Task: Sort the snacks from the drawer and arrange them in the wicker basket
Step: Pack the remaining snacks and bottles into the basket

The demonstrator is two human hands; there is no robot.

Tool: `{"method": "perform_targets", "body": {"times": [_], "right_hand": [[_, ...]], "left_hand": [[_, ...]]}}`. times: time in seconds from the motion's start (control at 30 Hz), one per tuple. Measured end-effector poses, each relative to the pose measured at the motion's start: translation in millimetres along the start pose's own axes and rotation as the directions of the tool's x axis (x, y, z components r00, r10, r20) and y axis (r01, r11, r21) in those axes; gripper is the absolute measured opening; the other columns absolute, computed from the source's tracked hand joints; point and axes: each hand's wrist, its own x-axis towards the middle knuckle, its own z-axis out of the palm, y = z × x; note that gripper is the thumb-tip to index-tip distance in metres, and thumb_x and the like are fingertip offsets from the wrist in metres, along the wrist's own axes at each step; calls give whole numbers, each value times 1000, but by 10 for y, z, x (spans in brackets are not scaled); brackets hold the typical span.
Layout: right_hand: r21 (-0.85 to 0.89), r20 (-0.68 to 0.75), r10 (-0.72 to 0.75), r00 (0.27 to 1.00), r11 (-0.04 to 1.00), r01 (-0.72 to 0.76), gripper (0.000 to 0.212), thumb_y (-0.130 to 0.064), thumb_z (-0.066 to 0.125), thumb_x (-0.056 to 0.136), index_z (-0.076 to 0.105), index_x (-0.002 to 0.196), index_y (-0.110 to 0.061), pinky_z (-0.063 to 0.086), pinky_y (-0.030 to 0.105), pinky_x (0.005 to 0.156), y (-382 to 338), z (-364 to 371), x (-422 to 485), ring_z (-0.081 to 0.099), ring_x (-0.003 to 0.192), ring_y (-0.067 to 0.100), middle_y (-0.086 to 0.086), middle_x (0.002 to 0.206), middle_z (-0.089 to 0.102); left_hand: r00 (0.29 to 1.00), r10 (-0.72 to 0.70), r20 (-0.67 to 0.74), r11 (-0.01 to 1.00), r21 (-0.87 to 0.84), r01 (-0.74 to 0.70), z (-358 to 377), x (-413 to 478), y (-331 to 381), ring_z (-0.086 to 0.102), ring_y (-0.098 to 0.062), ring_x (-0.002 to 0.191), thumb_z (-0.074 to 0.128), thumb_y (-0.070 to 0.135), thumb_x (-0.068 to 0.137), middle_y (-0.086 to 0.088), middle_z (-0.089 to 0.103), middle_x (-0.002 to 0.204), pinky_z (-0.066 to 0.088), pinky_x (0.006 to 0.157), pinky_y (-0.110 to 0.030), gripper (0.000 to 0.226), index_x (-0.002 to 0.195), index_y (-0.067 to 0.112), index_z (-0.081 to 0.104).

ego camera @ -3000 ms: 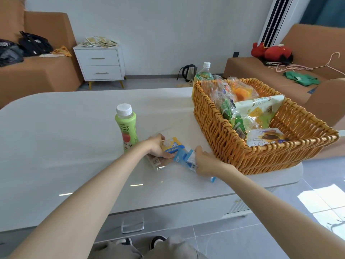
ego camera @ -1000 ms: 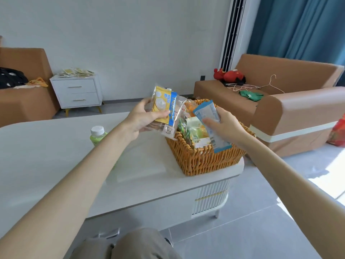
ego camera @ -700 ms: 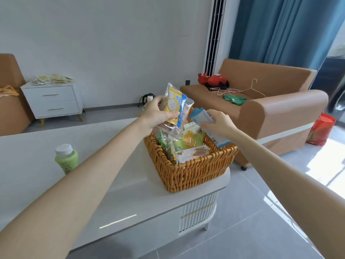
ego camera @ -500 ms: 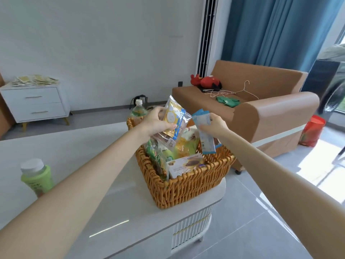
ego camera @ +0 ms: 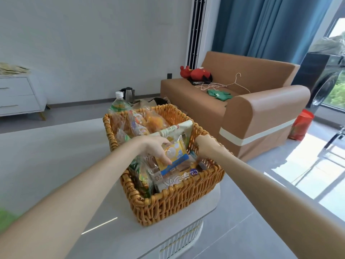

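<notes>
**Table**: we are working at the corner of its white top, where it is carrying the basket.

**Wicker basket**: it is standing on the table by that corner and is already holding many wrapped snacks, most of them upright and packed close. A green-labelled bottle is standing at its far wall.

**Left hand**: we are pinching a yellow-and-blue packet between thumb and curled fingers, over the near half of the basket.

**Right hand**: we are reaching inside the basket along its right wall. The fingers are hiding behind the packets, so we cannot tell whether they are gripping anything.

**Yellow-and-blue packet**: it is sitting tilted, with its lower edge among the wrappers beneath it.

**Step in hand**: we are judging this to be the placing of one snack, late in the arranging, since the basket is looking nearly full.

**Next move**: it is calling for a gap between the upright packets, then for the packet to go in on edge before the thumb lets go. We are expecting the slick wrapper to spring back up unless it is wedged.
</notes>
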Motion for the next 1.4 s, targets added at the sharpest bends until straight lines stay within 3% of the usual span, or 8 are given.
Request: {"method": "perform_targets", "body": {"times": [0.17, 0.3, 0.5, 0.7, 0.8, 1.03, 1.17, 1.4], "right_hand": [[292, -49, -40, 998, 955, 52, 25, -1, 58, 81, 71, 103, -3, 61, 35, 69, 69, 43, 14, 70, 81, 25, 11, 99, 71], [835, 81, -205, 975, 548, 45, 39, -3, 47, 92, 60, 126, -19, 55, 28, 86, -15, -117, -98, 58, 113, 16, -3, 126, 57], [430, 131, -328, 936, 869, 244, 48, -33, 70, 86, 54, 130, -20, 47, 23, 91, 0, 18, -158, 57, 112, 17, 3, 129, 56], [358, 11, -426, 905, 846, 395, 36, -28, 62, 93, 60, 128, -24, 50, 14, 79, -113, -76, -213, 63, 91, -2, -8, 125, 60], [261, 184, -436, 881, 886, 384, 44, -33, 53, 96, 52, 139, -24, 36, 31, 110, -269, -29, -248, 48, 128, 12, -5, 143, 50], [282, 261, -417, 870, 895, 345, 41, -33, 62, 90, 59, 130, -29, 36, 39, 112, -234, -39, -326, 49, 127, 14, -7, 140, 53], [270, 95, -381, 920, 899, 344, 43, -27, 62, 91, 57, 133, -22, 37, 30, 108, -281, -98, -470, 50, 126, 15, -5, 139, 54], [428, -319, -256, 912, 820, 380, 32, -17, 55, 93, 64, 122, -25, 57, 34, 81, -510, -415, -1021, 66, 92, 14, -7, 117, 65]], "left_hand": [[999, 42, 22, 998, 45, -43, 20, 22, -46, 29, -18, 141, 72, 37, 82, 2, 23, 157, 28, 110, -30, 87, 151, 18, 21], [998, 52, 19, 998, 25, -53, 77, -12, -42, 36, -17, 133, 73, 43, 79, -3, 34, 148, 32, 101, -26, 87, 147, 15, 26], [999, 36, -26, 986, 162, -31, 150, -82, -39, 53, -20, 114, 73, 57, 71, -4, 52, 127, 46, 97, -32, 83, 131, 10, 43], [980, 96, -176, 975, 216, -56, 32, -237, -143, 58, -17, 112, 64, 34, 89, -2, 59, 128, 47, 98, -33, 51, 135, 16, 50], [992, 31, -122, 944, 330, 11, 76, -253, -169, 55, -19, 118, 53, 27, 96, -3, 53, 138, 45, 101, -33, 42, 136, 13, 50], [995, 81, -59, 964, 259, -63, 104, -369, -172, 55, -10, 69, 57, 21, 94, 8, 64, 107, 48, 71, -21, 28, 120, 15, 65], [957, 143, -251, 976, 197, -94, 117, -460, -203, 60, -15, 108, 52, 23, 97, 2, 63, 126, 49, 97, -33, 30, 123, 17, 63], [785, 169, -596, 985, 82, -150, 14, -1208, -208, 59, -13, 106, 53, 26, 96, 7, 63, 121, 49, 93, -39, 32, 127, 25, 59]]}}
